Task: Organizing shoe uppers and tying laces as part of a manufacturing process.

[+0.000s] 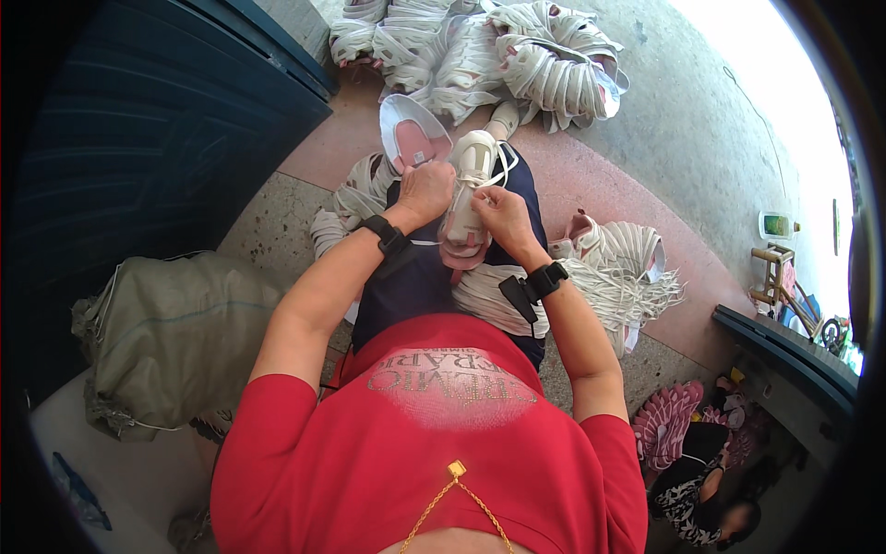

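Observation:
A cream and beige shoe upper with pink lining lies over my lap, its toe pointing away from me. White shoelace loops out past its right edge. My left hand is closed at the upper's left edge, and its fingers hide what they hold. On the other side, my right hand pinches the shoelace over the upper's middle. Just beyond my left hand is another upper, white outside and pink inside. A bundle of white laces lies across my thigh, under my right wrist.
Stacked white uppers lie on the floor ahead. More uppers and loose laces are at my right, others at my left. A grey-green sack stands near the dark door. Another person sits low right beside pink uppers.

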A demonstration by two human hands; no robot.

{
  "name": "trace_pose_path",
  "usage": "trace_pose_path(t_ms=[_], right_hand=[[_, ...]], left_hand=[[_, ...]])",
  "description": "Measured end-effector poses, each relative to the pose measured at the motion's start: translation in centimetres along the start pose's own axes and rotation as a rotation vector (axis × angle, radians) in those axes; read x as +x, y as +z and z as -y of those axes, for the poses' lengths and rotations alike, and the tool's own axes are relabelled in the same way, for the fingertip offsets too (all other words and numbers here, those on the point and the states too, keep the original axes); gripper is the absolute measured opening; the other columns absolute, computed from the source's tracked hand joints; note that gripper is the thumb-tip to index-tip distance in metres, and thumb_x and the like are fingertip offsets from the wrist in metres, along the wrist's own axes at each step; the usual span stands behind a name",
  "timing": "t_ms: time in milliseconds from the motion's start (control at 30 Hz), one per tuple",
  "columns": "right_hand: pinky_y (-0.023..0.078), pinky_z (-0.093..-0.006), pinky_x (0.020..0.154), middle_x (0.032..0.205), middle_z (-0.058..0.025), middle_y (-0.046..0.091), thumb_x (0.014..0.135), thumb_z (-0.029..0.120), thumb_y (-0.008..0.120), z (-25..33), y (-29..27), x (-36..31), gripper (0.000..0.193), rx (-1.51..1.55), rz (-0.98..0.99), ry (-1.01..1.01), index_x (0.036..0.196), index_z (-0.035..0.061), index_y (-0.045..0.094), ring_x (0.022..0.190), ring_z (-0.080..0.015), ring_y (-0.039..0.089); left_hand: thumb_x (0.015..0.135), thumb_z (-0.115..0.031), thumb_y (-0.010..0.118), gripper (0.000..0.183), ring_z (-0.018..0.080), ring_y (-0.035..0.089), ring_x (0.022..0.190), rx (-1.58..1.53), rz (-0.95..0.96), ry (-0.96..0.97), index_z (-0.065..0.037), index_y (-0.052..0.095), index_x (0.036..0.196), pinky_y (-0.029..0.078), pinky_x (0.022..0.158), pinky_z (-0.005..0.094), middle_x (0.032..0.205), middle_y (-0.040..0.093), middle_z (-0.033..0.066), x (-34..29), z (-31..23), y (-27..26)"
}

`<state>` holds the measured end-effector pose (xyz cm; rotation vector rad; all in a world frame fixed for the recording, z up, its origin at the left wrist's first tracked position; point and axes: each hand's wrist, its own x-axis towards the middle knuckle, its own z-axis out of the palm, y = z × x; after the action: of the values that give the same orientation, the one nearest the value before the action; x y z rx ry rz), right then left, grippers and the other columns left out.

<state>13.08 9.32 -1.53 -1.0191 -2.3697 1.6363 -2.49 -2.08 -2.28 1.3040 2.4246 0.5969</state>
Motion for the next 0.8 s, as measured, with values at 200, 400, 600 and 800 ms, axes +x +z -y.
trace_pose_path(t_ms=[200, 400, 600, 800], right_hand=[[0.054, -0.0427, 0.071, 0.086, -0.0201, 0.071, 0.089, 0.027, 0.064, 0.3, 0.7, 0.0, 0.024, -0.207, 0.001, -0.042, 0.1, 0.0089, 0.074, 0.082, -0.037, 0.071], [0.055, -0.0443, 0.072, 0.088, -0.0202, 0.071, 0.09, 0.028, 0.063, 0.6, 0.7, 0.1, 0.024, -0.287, -0.061, -0.108, 0.1, 0.0102, 0.075, 0.083, -0.0377, 0.07], [0.055, -0.0469, 0.073, 0.086, -0.0184, 0.071, 0.091, 0.027, 0.062, 1.2, 1.2, 1.0, 0.02, -0.479, -0.044, -0.19, 0.095, 0.0095, 0.072, 0.083, -0.0373, 0.07], [0.058, -0.0408, 0.064, 0.082, -0.015, 0.071, 0.09, 0.021, 0.062, 1.5, 2.6, 1.7, 0.018, -0.797, -0.003, -0.341, 0.087, 0.0046, 0.067, 0.076, -0.0313, 0.073]], left_hand=[[0.094, -0.024, 0.056, 0.023, 0.0353, 0.068, 0.09, 0.135, 0.143, -0.063, -0.007, 0.068, 0.083, 0.044, 0.079, 0.052, 0.087, 0.071, 0.0169, 0.2, -0.9, -0.1], [0.085, -0.031, 0.07, 0.022, 0.0303, 0.059, 0.095, 0.297, -0.1, 0.061, -0.009, 0.071, 0.089, 0.04, 0.082, 0.0472, 0.089, 0.069, 0.01, -1.4, -2.6, -1.3], [0.084, -0.028, 0.068, 0.026, 0.0301, 0.056, 0.103, 0.276, 0.064, 0.018, -0.008, 0.069, 0.101, 0.04, 0.083, 0.0481, 0.103, 0.067, 0.0099, -2.6, -2.7, -1.1], [0.087, -0.02, 0.061, 0.025, 0.0334, 0.057, 0.107, 0.077, 0.123, -0.084, -0.008, 0.07, 0.108, 0.045, 0.086, 0.0509, 0.106, 0.068, 0.0118, -2.3, -2.4, -1.1]])
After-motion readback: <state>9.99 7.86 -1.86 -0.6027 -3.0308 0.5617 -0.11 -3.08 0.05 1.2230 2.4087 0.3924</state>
